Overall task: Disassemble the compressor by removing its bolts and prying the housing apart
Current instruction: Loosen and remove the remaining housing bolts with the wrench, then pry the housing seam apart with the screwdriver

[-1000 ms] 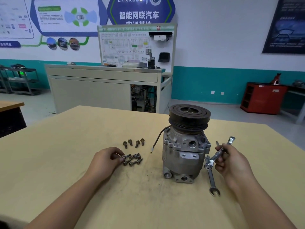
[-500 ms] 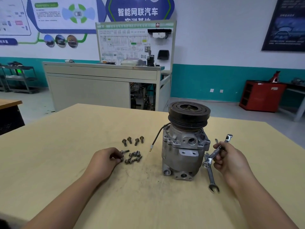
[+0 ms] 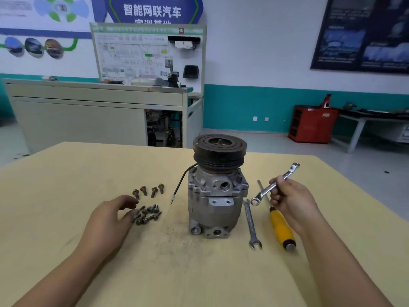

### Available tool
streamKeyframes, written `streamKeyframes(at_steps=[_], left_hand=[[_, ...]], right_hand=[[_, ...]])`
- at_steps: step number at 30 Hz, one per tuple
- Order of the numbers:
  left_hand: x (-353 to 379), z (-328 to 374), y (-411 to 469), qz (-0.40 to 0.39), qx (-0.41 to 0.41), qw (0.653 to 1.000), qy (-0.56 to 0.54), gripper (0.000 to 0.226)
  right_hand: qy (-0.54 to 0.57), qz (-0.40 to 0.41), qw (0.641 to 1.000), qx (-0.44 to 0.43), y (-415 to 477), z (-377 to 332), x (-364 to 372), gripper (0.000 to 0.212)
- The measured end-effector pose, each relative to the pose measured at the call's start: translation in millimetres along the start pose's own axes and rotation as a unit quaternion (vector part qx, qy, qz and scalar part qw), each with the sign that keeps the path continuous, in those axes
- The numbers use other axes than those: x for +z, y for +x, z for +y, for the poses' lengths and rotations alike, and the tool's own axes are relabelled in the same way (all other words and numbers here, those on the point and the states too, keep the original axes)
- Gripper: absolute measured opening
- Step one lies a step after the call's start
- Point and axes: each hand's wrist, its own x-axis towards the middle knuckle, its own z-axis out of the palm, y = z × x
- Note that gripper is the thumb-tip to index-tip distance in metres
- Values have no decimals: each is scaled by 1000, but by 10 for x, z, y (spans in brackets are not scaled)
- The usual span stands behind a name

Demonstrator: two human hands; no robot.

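Observation:
The grey compressor (image 3: pixel 215 204) stands upright mid-table, its black pulley (image 3: pixel 219 153) on top and a black wire (image 3: pixel 182 182) hanging off its left side. Several loose bolts (image 3: pixel 148 213) lie in a pile to its left, with a row of bolts (image 3: pixel 148 191) just behind them. My left hand (image 3: pixel 110 216) hovers beside the pile, fingers relaxed and holding nothing. My right hand (image 3: pixel 292 201), right of the compressor, grips a ring wrench (image 3: pixel 274 185) raised off the table.
A second wrench (image 3: pixel 251 224) lies flat just right of the compressor. A yellow-handled screwdriver (image 3: pixel 280 227) lies beside it, partly under my right hand. The tan table (image 3: pixel 66 173) ends behind the compressor; a grey workbench (image 3: pixel 88 111) and red cabinet (image 3: pixel 312 124) stand beyond.
My left hand has let go of a bolt at the pile and loosened its fingers. My right hand has lifted the ring wrench up and to the right, uncovering the screwdriver.

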Motion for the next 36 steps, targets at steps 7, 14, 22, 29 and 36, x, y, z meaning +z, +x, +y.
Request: streamKeyframes(at_steps=[7,14,22,29,36], left_hand=[[203,564,3,-45,91,984,-146,25],[475,804,211,-199,128,952,-193,115],[668,700,217,-237,75,912,-325,119],[725,698,114,-236,2,885,-402,139],[730,692,151,-216,-8,868,-447,145]], right_hand=[[-420,20,906,-47,8,36,-137,42],[-575,46,815,-55,-20,255,-1,42],[-622,64,779,-37,3,337,-50,38],[-616,68,784,-32,34,335,-108,39],[-601,80,793,-47,49,352,-164,31]])
